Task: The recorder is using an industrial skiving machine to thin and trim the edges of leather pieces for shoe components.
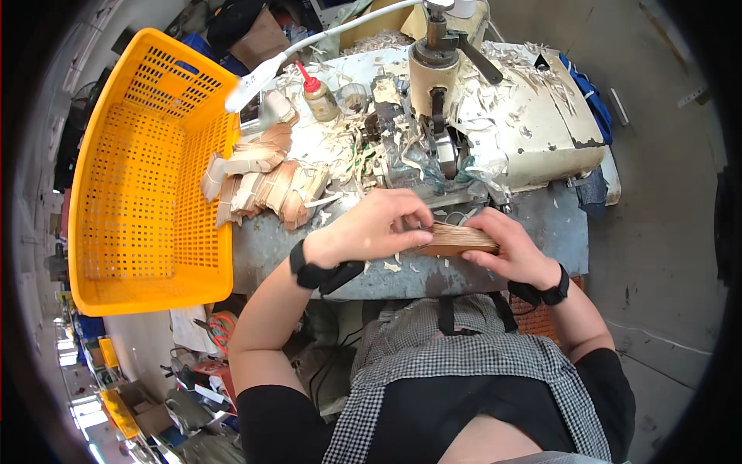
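Observation:
A stack of thin, flat tan pieces (456,239) is held on its side between my hands, just above the table's front part. My right hand (510,246) grips its right end, thumb in front and fingers behind. At the left end, my left hand (379,224) has its thumb and fingertips closed on the stack's edge. Straight behind stands a machine (434,77) with a dark lever and a metal working head, pale shavings all around it. Left of my left hand lie several tied bundles of similar tan pieces (270,189).
A large yellow plastic basket (230,255) stands at the left against the grey table (267,263). Behind the bundles are a red-capped bottle (319,99) and a clear cup (352,99). A white lamp arm (340,29) reaches across at the back.

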Action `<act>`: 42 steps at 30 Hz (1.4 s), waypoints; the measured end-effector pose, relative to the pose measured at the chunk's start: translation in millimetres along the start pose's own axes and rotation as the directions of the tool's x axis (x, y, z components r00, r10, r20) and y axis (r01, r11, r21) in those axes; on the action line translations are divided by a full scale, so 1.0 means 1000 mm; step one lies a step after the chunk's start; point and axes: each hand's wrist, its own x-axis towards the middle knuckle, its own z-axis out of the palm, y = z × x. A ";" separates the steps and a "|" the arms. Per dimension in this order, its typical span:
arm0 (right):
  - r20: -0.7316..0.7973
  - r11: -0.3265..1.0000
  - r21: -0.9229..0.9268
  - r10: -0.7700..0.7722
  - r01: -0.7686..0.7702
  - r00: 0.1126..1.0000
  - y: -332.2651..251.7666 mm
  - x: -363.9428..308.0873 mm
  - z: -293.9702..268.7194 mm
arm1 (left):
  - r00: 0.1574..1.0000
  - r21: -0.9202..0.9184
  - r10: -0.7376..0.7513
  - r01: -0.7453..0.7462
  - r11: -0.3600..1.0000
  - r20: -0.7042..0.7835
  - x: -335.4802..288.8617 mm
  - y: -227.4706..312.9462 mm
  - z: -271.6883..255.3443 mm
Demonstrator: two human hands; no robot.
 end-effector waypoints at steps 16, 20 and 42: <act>0.305 0.835 0.462 0.166 -0.298 0.938 -0.020 0.038 0.006 | 0.980 0.015 0.152 -0.152 0.988 -0.129 -0.013 -0.006 0.038; -0.279 0.979 -0.180 0.047 -0.100 0.959 -0.002 0.072 -0.038 | 0.979 -0.166 0.013 -0.048 0.985 -0.202 -0.029 -0.012 0.028; -0.350 0.905 -0.420 -0.228 0.065 0.909 0.043 0.077 -0.030 | 0.849 -0.510 -0.528 0.440 0.739 -0.032 0.007 -0.065 -0.033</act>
